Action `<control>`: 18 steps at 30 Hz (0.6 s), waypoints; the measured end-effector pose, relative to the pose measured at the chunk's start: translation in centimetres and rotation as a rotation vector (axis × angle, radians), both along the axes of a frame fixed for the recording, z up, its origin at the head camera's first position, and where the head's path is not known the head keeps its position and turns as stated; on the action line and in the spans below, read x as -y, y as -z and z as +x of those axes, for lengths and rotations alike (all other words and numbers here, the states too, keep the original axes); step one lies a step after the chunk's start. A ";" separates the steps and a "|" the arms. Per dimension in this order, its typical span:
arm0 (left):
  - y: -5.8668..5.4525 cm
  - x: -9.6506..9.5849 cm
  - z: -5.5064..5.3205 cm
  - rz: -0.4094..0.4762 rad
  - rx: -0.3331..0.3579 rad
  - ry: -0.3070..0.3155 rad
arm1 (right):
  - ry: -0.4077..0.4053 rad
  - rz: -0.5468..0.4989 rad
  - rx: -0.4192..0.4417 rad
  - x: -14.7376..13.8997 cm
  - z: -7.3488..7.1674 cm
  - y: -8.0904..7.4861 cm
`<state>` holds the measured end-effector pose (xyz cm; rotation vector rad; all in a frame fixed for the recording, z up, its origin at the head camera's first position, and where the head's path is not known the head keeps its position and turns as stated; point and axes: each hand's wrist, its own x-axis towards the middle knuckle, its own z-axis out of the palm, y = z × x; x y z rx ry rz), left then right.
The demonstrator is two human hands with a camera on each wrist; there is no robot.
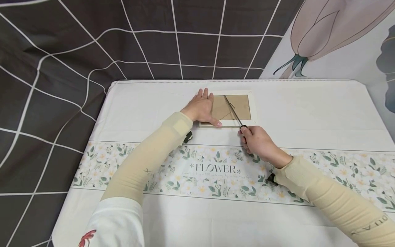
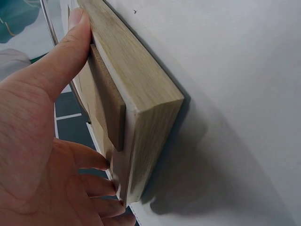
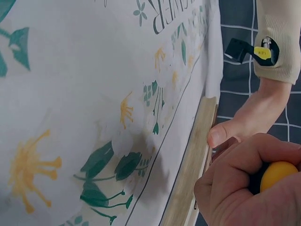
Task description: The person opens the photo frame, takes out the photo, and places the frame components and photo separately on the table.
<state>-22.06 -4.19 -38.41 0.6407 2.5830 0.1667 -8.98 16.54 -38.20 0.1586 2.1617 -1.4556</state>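
A picture frame [image 1: 253, 108] with pale wooden sides lies face down, its brown backing board [image 1: 243, 109] showing. My left hand [image 1: 200, 107] rests spread over its left end, the thumb along the near side. In the left wrist view, a brown strip of board [image 2: 107, 96] stands proud of the frame's back below the thumb. My right hand [image 1: 260, 141] grips a screwdriver [image 1: 233, 111] at the frame's near edge. Its long metal shaft slants away across the backing, the tip near the far inner edge. In the right wrist view, the yellow handle end [image 3: 277, 175] shows inside the curled fingers.
A white tablecloth [image 1: 154, 103] with a printed flower band [image 1: 216, 171] covers the table. Behind and to the left hangs a dark cloth with white grid lines [image 1: 197, 48]. A pale flower-print cloth [image 1: 342, 58] hangs at the back right.
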 end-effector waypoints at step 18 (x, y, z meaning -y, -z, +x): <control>0.0 0.0 0.0 -0.002 -0.010 0.006 | 0.008 -0.006 0.026 0.1 -0.2 -0.1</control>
